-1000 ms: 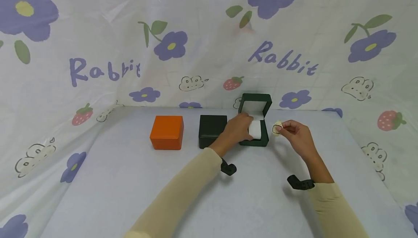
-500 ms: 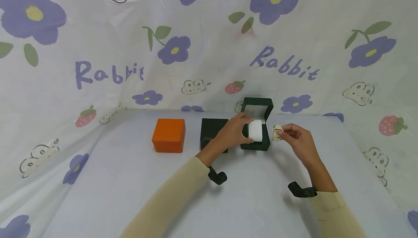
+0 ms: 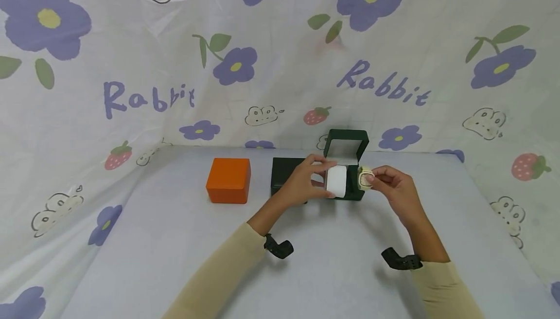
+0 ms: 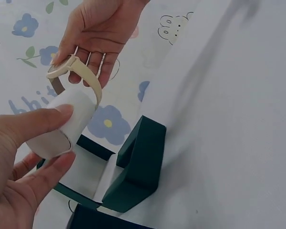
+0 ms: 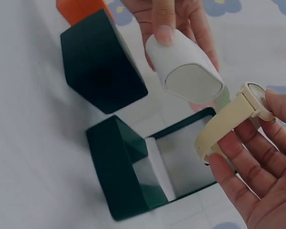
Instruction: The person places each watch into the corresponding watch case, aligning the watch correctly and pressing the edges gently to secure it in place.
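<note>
My left hand (image 3: 323,179) grips a white watch cushion (image 3: 336,181) between thumb and fingers, lifted just in front of the open dark green box (image 3: 350,141). My right hand (image 3: 373,178) pinches a cream watch (image 3: 364,179) with its strap looped, right beside the cushion. In the left wrist view the watch (image 4: 74,72) almost touches the top end of the cushion (image 4: 62,125). In the right wrist view the cushion (image 5: 187,67) hangs over the open box (image 5: 126,167), whose white-lined well holds nothing, and the watch (image 5: 233,118) is just to its right.
A closed dark green box (image 3: 283,173) stands left of the open one, and an orange box (image 3: 229,180) further left. All rest on a pale cloth-covered table (image 3: 175,251). A flower-printed sheet (image 3: 280,66) forms the back and side walls.
My left hand has lifted the white cushion out of the open box and drawn it forward. My right hand has brought the watch leftward, close to the cushion.
</note>
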Tool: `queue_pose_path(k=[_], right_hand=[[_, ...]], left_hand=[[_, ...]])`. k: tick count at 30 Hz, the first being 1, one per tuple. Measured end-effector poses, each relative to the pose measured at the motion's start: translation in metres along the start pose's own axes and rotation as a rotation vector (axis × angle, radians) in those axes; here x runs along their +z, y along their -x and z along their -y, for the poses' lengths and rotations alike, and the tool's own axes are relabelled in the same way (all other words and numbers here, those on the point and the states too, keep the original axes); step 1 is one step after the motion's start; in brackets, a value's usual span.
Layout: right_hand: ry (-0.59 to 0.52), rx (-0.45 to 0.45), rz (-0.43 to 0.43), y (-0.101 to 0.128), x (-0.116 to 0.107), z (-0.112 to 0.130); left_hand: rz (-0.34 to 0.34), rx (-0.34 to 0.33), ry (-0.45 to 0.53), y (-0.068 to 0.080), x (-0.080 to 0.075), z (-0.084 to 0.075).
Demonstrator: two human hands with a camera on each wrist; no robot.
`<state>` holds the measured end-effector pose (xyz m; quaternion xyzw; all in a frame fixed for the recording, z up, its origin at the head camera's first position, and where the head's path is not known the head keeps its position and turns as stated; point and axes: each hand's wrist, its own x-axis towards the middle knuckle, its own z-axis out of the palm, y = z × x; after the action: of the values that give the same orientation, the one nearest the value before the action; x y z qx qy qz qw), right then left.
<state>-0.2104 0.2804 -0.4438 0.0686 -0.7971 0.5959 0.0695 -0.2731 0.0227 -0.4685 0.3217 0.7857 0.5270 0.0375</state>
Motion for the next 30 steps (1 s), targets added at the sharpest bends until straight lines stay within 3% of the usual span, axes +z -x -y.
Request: queue_pose_path(k=[7,12,22,30], right_hand=[[-0.021,-0.011,-0.001,0.003,0.011,0.010],[-0.035,-0.025,0.014,0.002,0.019,0.016],[-0.100,-0.054,0.038,-0.002,0.039,0.028],[-0.078,-0.071,0.073,-0.003,0.052,0.031]], left_hand=[[-0.042,0.037,0.108,0.014,-0.005,0.000],[-0.085,0.013,0.177,0.025,-0.010,-0.007],[-0.104,0.023,0.187,0.040,-0.017,-0.015],[-0.120,0.050,0.181,0.049,-0.018,-0.016]])
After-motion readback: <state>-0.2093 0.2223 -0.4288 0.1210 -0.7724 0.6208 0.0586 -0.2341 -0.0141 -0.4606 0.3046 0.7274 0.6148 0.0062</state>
